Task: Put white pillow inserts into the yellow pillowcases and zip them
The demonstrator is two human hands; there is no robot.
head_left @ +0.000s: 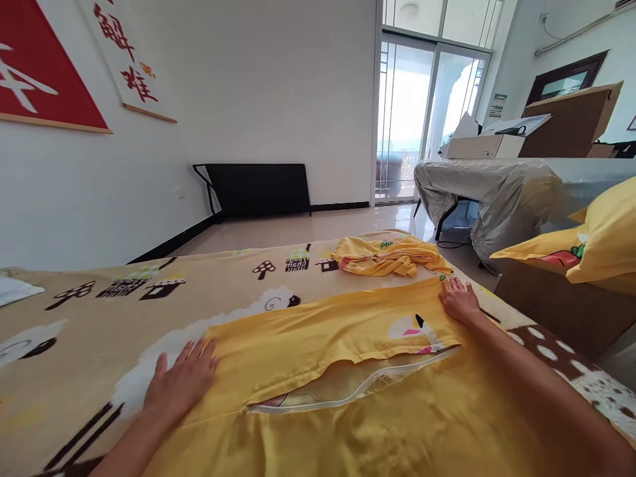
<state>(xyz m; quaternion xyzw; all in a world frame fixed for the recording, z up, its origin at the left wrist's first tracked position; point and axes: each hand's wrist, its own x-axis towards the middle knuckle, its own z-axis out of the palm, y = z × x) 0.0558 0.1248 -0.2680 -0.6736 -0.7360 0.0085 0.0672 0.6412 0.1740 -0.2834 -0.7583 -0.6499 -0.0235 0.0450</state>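
A yellow pillowcase (308,338) with a printed animal face lies spread over the patterned blanket in front of me. Its long zipper opening (348,391) gapes along the middle, showing the pale inside and loose threads. My left hand (181,377) rests flat on the left edge of the cloth, fingers apart. At the far right corner, my right hand (460,299) also lies flat on the fabric with fingers spread. Just beyond it sits a crumpled yellow cloth (387,257) with a green leaf print.
The patterned blanket (149,318) covers the surface under the cloth. Yellow pillows (606,232) are stacked at the right on a brown box (561,305). Behind them stands a plastic-covered table (487,185) bearing cartons. A folded black table (258,189) leans against the wall.
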